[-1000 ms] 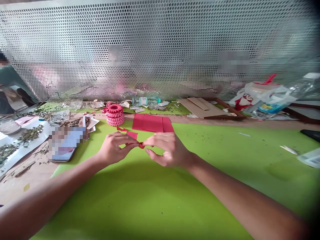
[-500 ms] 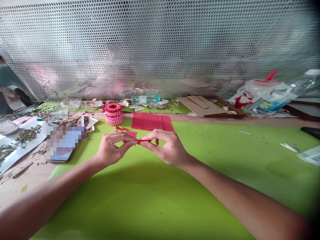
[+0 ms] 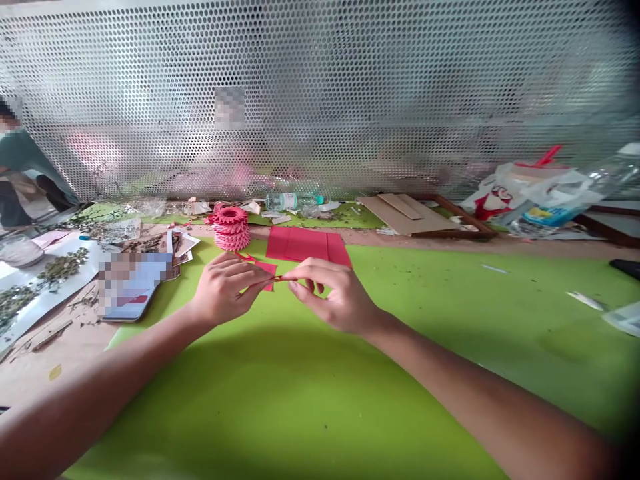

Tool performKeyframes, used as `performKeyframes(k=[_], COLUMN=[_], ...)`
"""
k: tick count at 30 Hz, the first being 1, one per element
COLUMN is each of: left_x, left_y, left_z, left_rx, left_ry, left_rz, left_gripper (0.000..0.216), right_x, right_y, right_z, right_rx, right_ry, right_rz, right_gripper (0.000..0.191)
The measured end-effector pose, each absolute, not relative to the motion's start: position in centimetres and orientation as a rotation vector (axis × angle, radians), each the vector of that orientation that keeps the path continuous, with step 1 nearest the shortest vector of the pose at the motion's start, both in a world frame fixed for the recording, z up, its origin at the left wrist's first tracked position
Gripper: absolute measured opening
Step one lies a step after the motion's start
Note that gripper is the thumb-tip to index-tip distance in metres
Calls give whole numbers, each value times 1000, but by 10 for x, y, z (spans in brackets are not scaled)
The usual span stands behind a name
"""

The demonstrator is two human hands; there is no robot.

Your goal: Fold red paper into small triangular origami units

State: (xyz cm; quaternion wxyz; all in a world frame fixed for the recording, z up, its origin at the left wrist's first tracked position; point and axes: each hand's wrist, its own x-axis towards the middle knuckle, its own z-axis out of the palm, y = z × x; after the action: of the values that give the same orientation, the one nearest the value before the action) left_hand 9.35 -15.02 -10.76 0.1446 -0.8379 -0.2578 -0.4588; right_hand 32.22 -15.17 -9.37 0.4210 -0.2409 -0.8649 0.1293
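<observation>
- The left hand [image 3: 223,288] and the right hand [image 3: 336,297] are held up just above a green cutting mat [image 3: 400,380], fingers curled, each pinching one end of a thin red paper strip [image 3: 277,279] between thumb and fingertips.
- The strip is stretched between the hands. It looks light, soft and easy to crease or tear, so it seems best held gently near its ends.
- A small red paper piece [image 3: 267,270] lies just under the strip, partly behind the left hand.
- Beyond the hands lies a folded red paper sheet [image 3: 306,245], and to its left stands a stack of pink paper rings [image 3: 231,228].
- Farther back are a plastic bottle [image 3: 290,201], flat cardboard [image 3: 405,215] and a plastic bag [image 3: 533,193], before a perforated metal screen [image 3: 320,100].
</observation>
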Motion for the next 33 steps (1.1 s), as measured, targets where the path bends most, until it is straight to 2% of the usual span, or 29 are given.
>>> performKeyframes(k=[5,13,16,22,26,33], left_x=[89,92,94,100,106,109], left_y=[-148,-142,-142,-150,-157,-161], left_z=[-109,-108,-112,-113,-109,-107], left_rx=[-2414,-2404,-2430,-2437,-2456,-2536], left_ry=[-675,-745,-793,-977,-962,-1050], left_rz=[-1176,-957,-1091,-1475,-1598,-1728], left_gripper=[16,22,17,11,9,8], right_x=[322,319,321,320,315,315], right_y=[-152,-155,-153,-151,-152,-154], right_z=[-97,-97,-96,-97,-99,-101], right_rx=[-688,-971,-854,-805,-858,-841], right_ry=[-2265,-2313,-2306,-2135,-2033,-1960], right_rz=[304,75,111,327,564,591], right_gripper=[19,20,18,30,22,19])
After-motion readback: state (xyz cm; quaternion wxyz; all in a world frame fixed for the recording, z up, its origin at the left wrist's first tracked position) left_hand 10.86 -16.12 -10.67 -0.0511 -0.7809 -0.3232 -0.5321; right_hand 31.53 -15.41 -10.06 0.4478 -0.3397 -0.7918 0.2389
